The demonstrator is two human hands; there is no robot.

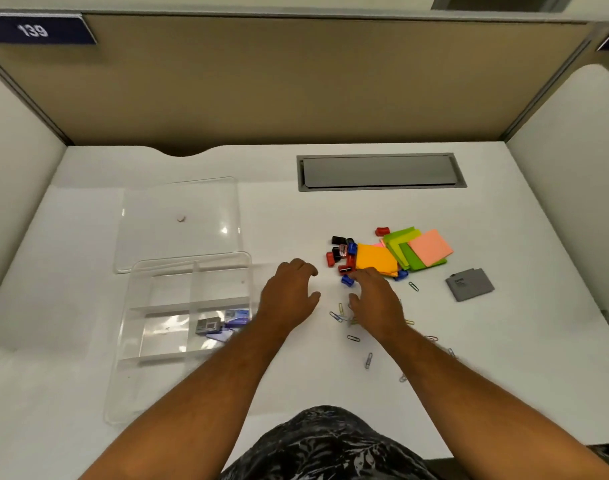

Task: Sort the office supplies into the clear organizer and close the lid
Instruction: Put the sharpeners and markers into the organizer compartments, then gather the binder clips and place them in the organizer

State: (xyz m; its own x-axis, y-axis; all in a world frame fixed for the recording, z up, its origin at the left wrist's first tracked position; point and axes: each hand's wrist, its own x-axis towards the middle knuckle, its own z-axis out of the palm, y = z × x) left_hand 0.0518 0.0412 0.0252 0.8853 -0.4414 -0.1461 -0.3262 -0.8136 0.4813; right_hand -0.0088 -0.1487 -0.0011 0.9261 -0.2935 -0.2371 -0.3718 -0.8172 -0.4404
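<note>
Both hands hover over the counter (504,209). Left hand (289,292) fingers loosely spread, empty; right hand (376,299) fingers curl onto clips (336,316), likely gathering them. Organizer (188,265) sits left of the fingers, lid (178,202) off beyond it.

A white bench (331,209) fills the cubicle, with a curved notch (188,152) cut into its far edge. A grey metal cable hatch (379,172) is set flush into the bench near the back. A tan partition wall (296,81) rises behind, and white side panels (570,140) stand on both sides. A dark blue sign reading 139 (36,30) is mounted at the upper left corner.
</note>
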